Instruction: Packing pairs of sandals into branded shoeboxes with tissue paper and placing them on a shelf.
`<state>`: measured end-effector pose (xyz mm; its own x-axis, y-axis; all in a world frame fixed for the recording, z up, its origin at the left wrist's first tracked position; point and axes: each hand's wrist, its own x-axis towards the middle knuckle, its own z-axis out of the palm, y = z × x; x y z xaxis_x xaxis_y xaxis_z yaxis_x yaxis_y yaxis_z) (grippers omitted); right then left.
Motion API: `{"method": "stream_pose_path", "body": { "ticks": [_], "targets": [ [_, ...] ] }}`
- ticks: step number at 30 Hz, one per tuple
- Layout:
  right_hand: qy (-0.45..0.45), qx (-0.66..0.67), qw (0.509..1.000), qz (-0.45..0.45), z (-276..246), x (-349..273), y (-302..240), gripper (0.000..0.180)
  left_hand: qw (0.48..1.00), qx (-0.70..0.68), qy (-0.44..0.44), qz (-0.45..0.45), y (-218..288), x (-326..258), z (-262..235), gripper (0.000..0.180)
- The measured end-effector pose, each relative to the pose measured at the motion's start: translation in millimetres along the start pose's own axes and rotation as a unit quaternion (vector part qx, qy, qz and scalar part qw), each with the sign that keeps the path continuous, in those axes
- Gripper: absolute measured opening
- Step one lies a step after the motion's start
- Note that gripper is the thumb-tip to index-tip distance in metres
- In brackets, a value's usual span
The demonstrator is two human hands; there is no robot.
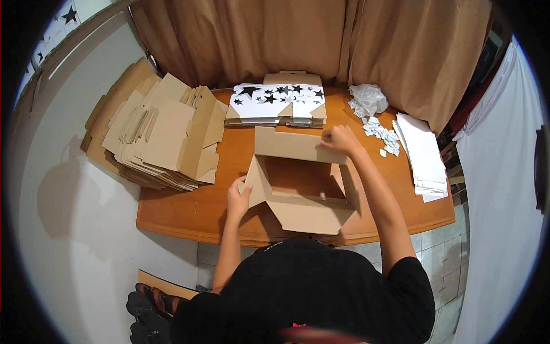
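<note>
In front of me on the wooden table stands a brown cardboard box (309,211), opened out into a frame with its flaps spread. The tabletop shows through its middle. At the box's left side, my left hand (237,198) grips a side flap, thumb on the inner face. My right hand (338,140) pinches the upper edge of the far flap near its right end. A small pale bit, blurred, shows inside the box near the close edge.
Flattened cardboard boxes (154,129) are piled at the left. Behind the box lies a stack with white, black-starred sheets (275,98). To the right are a clear plastic bag (368,98), small white packets (382,135) and white paper sheets (421,155). A brown curtain (246,40) hangs behind.
</note>
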<state>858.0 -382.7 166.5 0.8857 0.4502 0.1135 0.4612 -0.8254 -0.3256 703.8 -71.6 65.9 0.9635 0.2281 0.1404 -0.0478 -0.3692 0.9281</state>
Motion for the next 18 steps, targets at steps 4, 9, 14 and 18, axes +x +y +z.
{"method": "stream_pose_path", "body": {
  "ticks": [4, 9, 14, 18],
  "targets": [
    [0.275, -0.225, 0.935, 0.013, 14, -10, -28, 0.03, 0.999, -0.023, 0.02, 0.009, 7, 21, -2, 0.044],
    [0.062, -0.013, 0.998, 0.026, 25, -45, -72, 0.039, 0.987, 0.158, 0.005, -0.02, 29, 45, 1, 0.048],
    [0.193, 0.04, 0.971, 0.137, 59, -74, -48, 0.05, 0.859, 0.455, 0.209, 0.106, 39, 47, 32, 0.028],
    [0.242, -0.004, 0.961, 0.134, 78, -90, -20, 0.06, 0.891, 0.444, 0.065, 0.071, 46, 33, 59, 0.031]
  ]
}}
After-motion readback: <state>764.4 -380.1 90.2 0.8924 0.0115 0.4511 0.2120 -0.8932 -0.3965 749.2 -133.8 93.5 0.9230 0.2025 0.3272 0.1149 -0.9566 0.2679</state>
